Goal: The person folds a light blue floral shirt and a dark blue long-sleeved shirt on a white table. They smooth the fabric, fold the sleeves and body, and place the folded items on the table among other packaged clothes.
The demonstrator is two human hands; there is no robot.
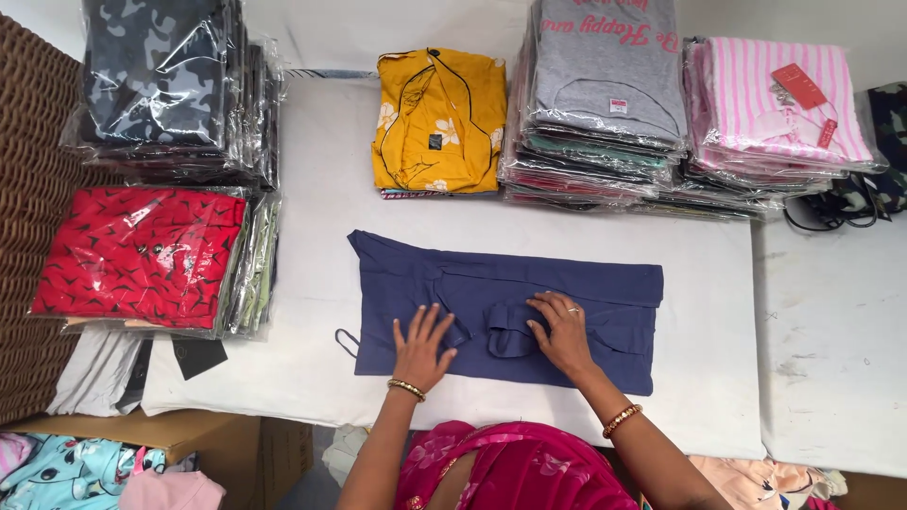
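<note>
Pressing hands (491, 340) (palms hidden) flat on navy garment (605, 283).

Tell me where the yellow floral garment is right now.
In the head view the yellow floral garment lies folded at the table's far edge, left of the grey bagged stack, beyond the navy garment.

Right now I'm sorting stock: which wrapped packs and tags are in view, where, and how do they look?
Camouflage pack: top left stack, grey-blue, clear wrap.
Red pack: left stack, dark specks.
Grey pack: top centre stack, pink lettering, small white label.
Striped pack: top right, pink-white, red tags.
Black tag: below red pack.
</note>
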